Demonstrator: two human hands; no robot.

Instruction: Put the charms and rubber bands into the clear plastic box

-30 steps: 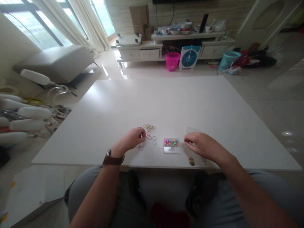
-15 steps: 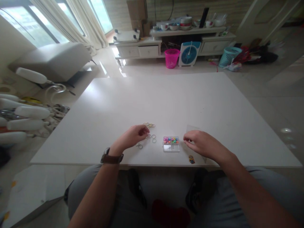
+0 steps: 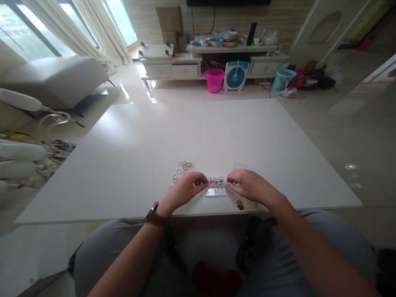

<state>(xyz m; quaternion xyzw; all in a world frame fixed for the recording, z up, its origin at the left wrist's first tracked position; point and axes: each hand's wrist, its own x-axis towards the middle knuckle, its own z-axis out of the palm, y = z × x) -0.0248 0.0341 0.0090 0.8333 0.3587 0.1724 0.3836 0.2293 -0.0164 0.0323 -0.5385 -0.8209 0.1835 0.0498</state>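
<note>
One clear box (image 3: 220, 192) w/ colourful pcs (image 3: 218, 182) stands near front edge of table (image 3: 198, 136), L hand (image 3: 191, 185) at its left side, R hand (image 3: 249, 184) at right. Both grips look narrow; can't tell if sth is held. Better pinch lightly, w/o bumping box.

White table (image 3: 198, 136), rings (image 3: 187, 164), clear box (image 3: 220, 192) (divided), yellow figure (image 3: 240, 205)

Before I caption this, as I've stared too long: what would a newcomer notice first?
Probably the colourful pieces in the box's far row, near the table's near edge, between the left hand and right hand. Next, likely, the pink basket, beyond the table, beside the blue fan.
</note>
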